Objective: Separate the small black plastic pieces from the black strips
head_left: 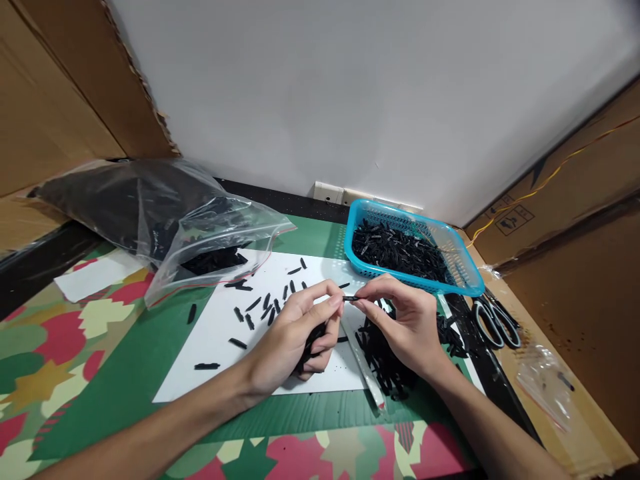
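My left hand (295, 333) and my right hand (400, 323) meet above a white sheet (210, 347), pinching one small black plastic piece (350, 298) between their fingertips. The left hand also cups a bunch of black pieces (313, 343) in its palm. Several loose black pieces (260, 307) lie scattered on the sheet to the left of my hands. A heap of black pieces (385, 363) lies under and beside my right hand, partly on a clear bag.
A blue plastic basket (465, 280) full of black pieces stands at the back right. A large clear bag (165, 220) of black parts lies at the back left. Scissors (493, 320) and a small zip bag (545, 383) lie at the right. Cardboard walls flank both sides.
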{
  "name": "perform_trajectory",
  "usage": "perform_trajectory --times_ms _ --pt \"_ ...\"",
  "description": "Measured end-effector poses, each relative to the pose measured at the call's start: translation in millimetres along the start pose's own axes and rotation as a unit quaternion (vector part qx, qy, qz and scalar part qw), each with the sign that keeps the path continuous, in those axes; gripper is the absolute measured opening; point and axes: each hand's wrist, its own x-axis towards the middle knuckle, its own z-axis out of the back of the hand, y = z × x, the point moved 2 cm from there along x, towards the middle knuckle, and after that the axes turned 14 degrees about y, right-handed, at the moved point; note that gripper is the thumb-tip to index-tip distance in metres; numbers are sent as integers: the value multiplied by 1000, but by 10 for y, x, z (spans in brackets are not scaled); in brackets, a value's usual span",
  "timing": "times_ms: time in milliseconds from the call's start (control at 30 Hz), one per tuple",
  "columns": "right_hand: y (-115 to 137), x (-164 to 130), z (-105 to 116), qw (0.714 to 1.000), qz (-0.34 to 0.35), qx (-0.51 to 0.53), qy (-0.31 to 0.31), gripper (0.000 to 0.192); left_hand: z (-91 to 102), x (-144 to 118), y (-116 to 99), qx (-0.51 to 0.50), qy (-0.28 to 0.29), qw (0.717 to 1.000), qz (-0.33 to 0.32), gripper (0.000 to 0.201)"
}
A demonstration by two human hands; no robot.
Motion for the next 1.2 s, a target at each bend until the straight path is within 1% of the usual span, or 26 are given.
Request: perform_trajectory --times_ms 233,400,767,1033,1200 --pt "8 -6 -3 1000 -9 -5 -9 4 17 2 -1 23 -4 1000 -6 32" --pt "37 -14 -8 1000 5 -12 -15 4 16 -7 -9 49 5 999 -5 35" --pt "34 -19 -7 1000 -7 -13 -11 4 11 -5 -19 53 -9 999 -5 37" --pt "60 3 -19 1000 10 -19 -7 8 5 -22 26 44 -19 999 -14 37" --pt "76 5 -32 1000 9 -23 -9 9 -5 -21 36 40 -11 999 -19 35"
